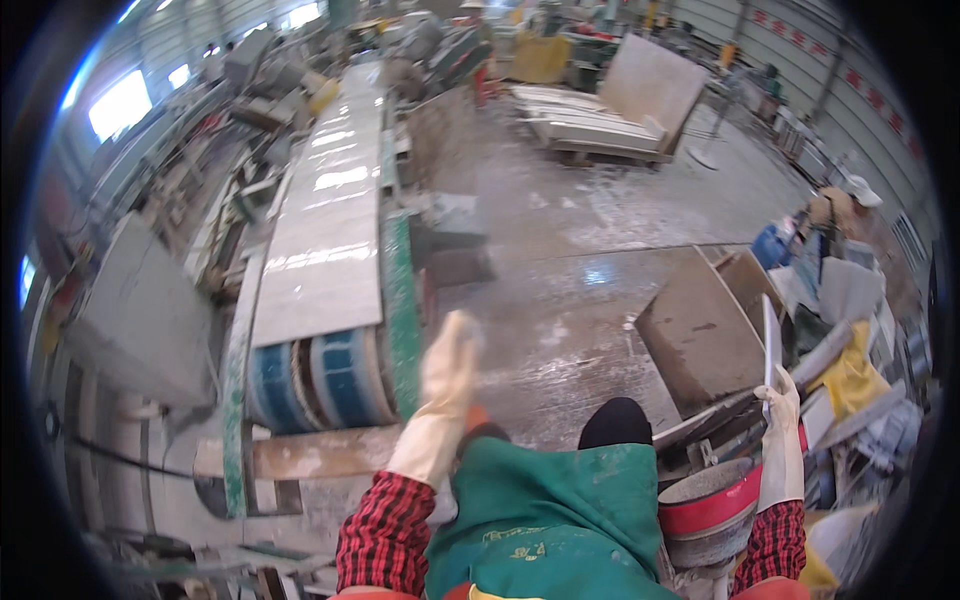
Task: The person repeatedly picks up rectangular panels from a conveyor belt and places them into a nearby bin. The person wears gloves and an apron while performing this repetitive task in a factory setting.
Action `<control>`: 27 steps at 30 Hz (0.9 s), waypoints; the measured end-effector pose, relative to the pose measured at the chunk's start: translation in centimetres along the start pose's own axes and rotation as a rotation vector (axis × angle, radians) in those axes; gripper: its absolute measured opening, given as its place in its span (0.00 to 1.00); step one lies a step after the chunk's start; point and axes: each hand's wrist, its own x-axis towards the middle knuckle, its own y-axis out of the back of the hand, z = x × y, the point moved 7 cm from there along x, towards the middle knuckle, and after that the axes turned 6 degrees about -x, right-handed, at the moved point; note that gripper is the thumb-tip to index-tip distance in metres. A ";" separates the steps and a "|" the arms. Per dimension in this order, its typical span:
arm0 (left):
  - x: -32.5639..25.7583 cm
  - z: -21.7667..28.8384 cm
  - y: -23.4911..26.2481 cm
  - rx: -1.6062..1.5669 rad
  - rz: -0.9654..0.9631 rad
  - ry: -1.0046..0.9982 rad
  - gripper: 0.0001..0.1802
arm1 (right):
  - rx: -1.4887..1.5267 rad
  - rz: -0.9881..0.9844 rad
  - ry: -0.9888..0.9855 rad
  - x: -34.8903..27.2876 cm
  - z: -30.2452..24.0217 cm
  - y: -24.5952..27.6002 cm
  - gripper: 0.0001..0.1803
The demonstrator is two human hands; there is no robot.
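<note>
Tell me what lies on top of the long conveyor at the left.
Pale glossy stone slabs lie end to end on the conveyor, running away up the picture. At the near end blue rollers show below them. The belt surface under the slabs is covered.

Conveyor (330, 230) occupies frame left, slabs on it. Bucket (708, 505) sits lower right, below leaning boards (700, 340). Pallet (600, 130) lies upper centre.

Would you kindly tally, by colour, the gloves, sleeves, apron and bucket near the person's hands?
Cream rubber gloves: 2, on the left hand and the right hand, which grips a thin pale tile by its edge
Red-and-black checked sleeves: 2
Green apron: 1
Red-banded grey bucket: 1
Total: 6
</note>
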 end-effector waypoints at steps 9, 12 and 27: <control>0.6 9.2 -5.1 -1.172 -0.116 0.873 0.34 | -0.221 -0.934 0.523 -8.5 -18.0 -36.7 0.53; 0.9 6.8 -1.7 -1.297 -0.007 0.752 0.30 | -0.348 -1.128 0.976 -15.3 -23.2 -44.9 0.48; -5.3 -11.6 21.8 -0.979 0.915 0.835 0.24 | -0.816 -0.829 1.284 -10.6 -17.8 -49.4 0.40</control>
